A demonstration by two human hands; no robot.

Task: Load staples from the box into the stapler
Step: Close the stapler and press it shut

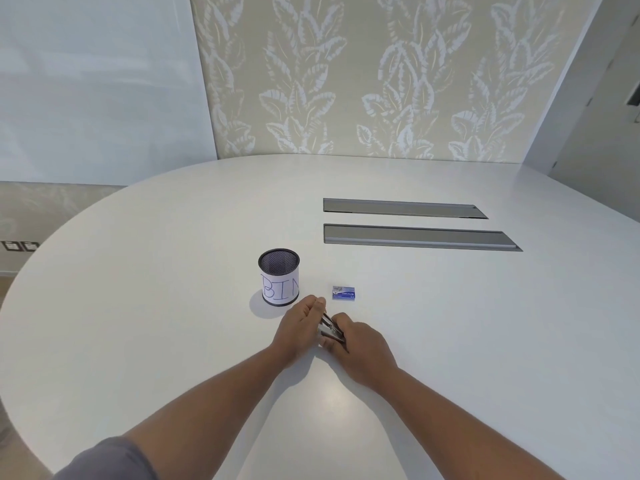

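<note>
A small dark metal stapler (pixel 330 330) sits between both hands just above the white table. My left hand (pixel 299 329) grips its left side, fingertips reaching past its far end. My right hand (pixel 360 344) holds its right side with curled fingers. Most of the stapler is hidden by the hands; I cannot tell whether it is hinged open. A small blue staple box (pixel 344 292) lies flat on the table just beyond the hands, apart from them, and looks closed.
A black mesh cup (pixel 279 282) with a white paper label reading "BIN" stands left of the box. Two long grey recessed slots (pixel 415 237) lie further back right in the round white table (pixel 173 306). A patterned wall stands behind.
</note>
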